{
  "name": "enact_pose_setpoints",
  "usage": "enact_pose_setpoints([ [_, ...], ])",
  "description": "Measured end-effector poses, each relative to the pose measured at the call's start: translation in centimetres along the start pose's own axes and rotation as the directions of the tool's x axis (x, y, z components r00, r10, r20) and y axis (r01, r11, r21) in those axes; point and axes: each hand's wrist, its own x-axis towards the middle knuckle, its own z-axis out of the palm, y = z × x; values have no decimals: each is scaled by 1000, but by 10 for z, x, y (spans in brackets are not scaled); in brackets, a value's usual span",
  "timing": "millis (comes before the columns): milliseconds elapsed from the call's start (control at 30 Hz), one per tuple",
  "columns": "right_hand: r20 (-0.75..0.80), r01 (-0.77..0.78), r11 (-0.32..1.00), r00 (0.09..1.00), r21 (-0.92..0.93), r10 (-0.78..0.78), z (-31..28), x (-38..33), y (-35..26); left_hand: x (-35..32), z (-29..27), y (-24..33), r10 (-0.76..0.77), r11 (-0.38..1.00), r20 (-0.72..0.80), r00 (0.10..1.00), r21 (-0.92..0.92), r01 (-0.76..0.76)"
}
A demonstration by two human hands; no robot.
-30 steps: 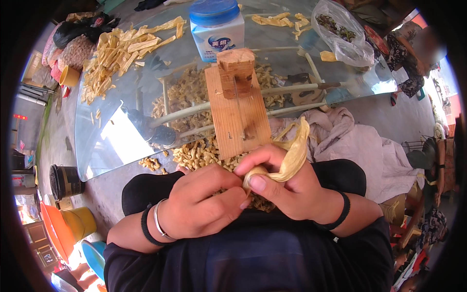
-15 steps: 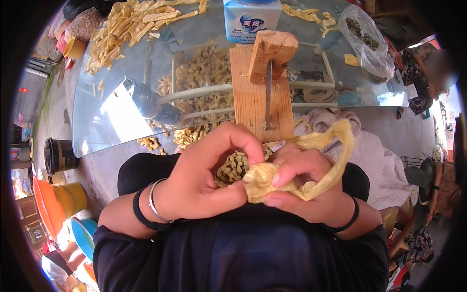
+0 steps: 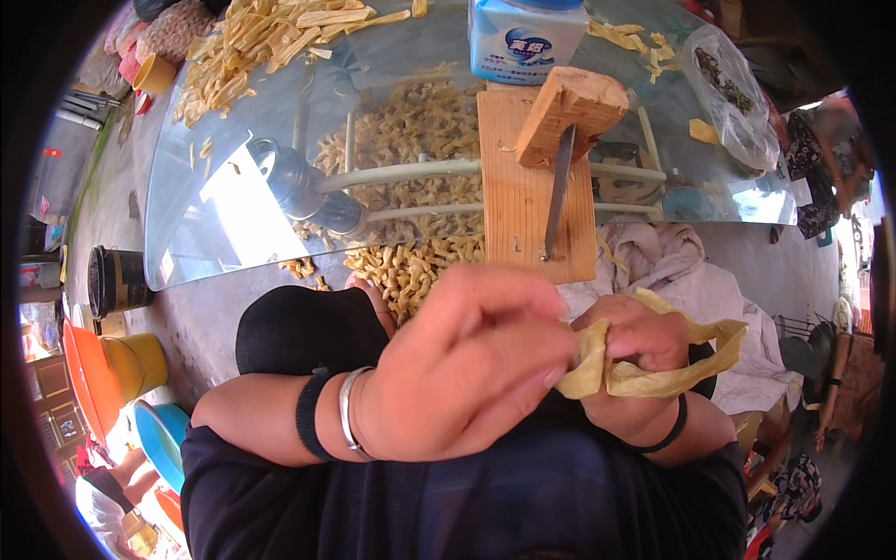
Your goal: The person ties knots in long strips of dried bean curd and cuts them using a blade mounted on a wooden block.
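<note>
A long, flat, pale yellow strip that looks like tofu skin point(image 3: 653, 383) loops round the fingers of my right hand point(image 3: 644, 336), which is closed on it. Its loose loop stands out to the right of that hand. My left hand point(image 3: 457, 369), slightly blurred, has its fingers drawn together at the left end of the strip, pinching it. Both hands are above my lap, just nearer than a wooden board point(image 3: 509, 219) with an upright block and a narrow metal blade point(image 3: 561, 191). Beyond my left hand lies a heap of small yellow knotted pieces point(image 3: 411, 271).
The glass table point(image 3: 210, 210) carries a pile of yellow strips point(image 3: 266, 42), a blue-and-white tub point(image 3: 523, 42) and a clear plastic bag point(image 3: 733, 98). Pale cloth point(image 3: 667, 271) lies at right. A black bucket point(image 3: 121, 280) and yellow bucket point(image 3: 135, 364) stand left.
The strip was bunched between both hands; now it wraps round my right fingers. My left hand has moved right and closed up. The whole scene has shifted a little rightward in view.
</note>
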Motion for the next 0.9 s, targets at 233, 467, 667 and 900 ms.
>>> enact_pose_setpoints([
  [233,118,-176,975,980,133,160,3,-6,3,9,-6,-9,-91,995,243,966,-5,95],
  [467,247,-167,981,951,-100,187,-35,24,-1,7,-27,-8,-113,994,188,976,23,111],
  [667,182,-363,928,921,79,345,-39,15,-7,4,-46,-17,-206,976,333,920,-1,219],
  [900,226,-498,865,851,62,473,-23,16,-10,19,-23,-10,64,955,187,980,273,-114],
])
